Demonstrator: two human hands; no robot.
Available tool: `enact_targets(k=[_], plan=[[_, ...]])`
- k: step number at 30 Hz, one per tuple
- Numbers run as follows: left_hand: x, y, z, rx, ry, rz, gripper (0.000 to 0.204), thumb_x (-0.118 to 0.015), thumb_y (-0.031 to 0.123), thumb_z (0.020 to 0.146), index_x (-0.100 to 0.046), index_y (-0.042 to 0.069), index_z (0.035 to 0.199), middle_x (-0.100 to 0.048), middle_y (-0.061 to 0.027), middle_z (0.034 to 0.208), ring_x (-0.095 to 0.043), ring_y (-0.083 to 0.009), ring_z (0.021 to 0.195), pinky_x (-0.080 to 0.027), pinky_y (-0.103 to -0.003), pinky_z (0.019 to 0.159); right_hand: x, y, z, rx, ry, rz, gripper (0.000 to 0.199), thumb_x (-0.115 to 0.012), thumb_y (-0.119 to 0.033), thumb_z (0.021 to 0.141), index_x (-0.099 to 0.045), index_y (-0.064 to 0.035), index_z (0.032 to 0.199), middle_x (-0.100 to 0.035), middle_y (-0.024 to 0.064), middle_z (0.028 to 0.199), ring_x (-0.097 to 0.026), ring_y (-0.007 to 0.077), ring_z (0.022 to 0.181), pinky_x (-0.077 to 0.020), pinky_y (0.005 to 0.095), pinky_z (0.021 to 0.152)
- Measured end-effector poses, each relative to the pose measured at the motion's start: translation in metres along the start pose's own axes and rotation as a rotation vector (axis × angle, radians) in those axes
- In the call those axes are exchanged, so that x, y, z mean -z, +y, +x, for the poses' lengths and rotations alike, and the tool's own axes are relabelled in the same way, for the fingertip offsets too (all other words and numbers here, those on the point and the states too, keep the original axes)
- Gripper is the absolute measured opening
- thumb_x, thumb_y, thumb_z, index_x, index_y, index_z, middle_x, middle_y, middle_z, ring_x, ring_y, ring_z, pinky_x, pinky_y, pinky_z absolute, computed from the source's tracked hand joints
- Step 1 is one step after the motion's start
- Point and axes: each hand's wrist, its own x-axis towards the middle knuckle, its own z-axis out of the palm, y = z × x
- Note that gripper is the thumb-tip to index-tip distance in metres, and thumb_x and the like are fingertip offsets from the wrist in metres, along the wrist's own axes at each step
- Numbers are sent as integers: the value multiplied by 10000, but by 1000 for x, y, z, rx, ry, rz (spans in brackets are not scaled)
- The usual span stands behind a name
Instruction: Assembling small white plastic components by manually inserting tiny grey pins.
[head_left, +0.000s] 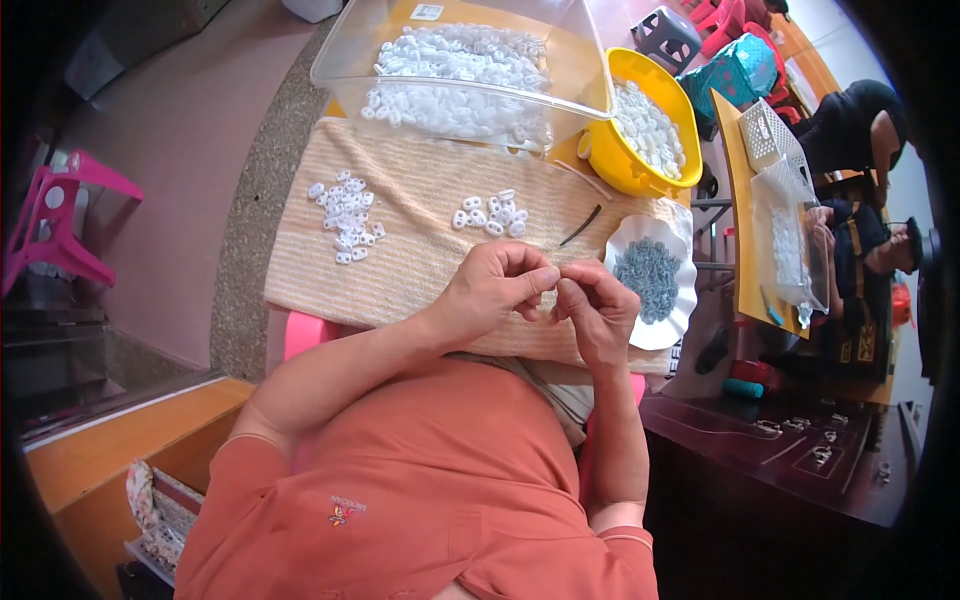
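Observation:
My left hand and my right hand meet over the near edge of a beige striped cloth, fingertips pinched together on a tiny piece that I can barely see. Two heaps of small white plastic pieces lie on the cloth: a larger heap to the left and a smaller heap just beyond my left hand. A white scalloped dish of small grey parts sits right of my right hand. A thin dark stick lies on the cloth beyond my hands.
A clear plastic bin of white pieces and a yellow bowl with more stand at the back. Another person sits at an orange table on the right. A pink stool stands at the left.

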Motion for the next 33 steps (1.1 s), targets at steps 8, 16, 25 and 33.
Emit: enact_targets(k=[8, 16, 25, 33], plan=[[5, 2, 0, 126, -64, -255, 242, -583, 101, 944, -600, -25, 1150, -647, -61, 972, -633, -112, 806, -556, -245, 740, -3, -5, -3, -73, 98, 88, 104, -553, -60, 957, -582, 34, 990, -571, 53, 805, -553, 91, 586, -510, 244, 517], [3, 4, 1, 112, -37, -212, 218, -585, 63, 936, -598, -34, 1131, -653, -90, 988, -661, -149, 890, -574, -264, 787, -3, 1, -7, -160, 108, 152, 134, -555, -99, 965, -569, 26, 1011, -570, 49, 757, -552, 99, 572, -512, 248, 528], [3, 3, 0, 102, -19, -174, 211, -601, 51, 922, -604, -34, 1116, -655, -87, 983, -659, -144, 884, -575, -265, 789, -6, 1, -7, -198, 104, 192, 154, -558, -129, 969, -574, 18, 1015, -575, 35, 687, -554, 99, 562, -485, 229, 531], [1, 2, 0, 87, -12, -189, 211, -610, 37, 912, -608, -35, 1110, -654, -80, 981, -656, -139, 878, -574, -258, 786, -6, 5, -8, -184, 89, 186, 167, -558, -130, 970, -583, 29, 1015, -593, 39, 721, -561, 95, 573, -494, 226, 542]])
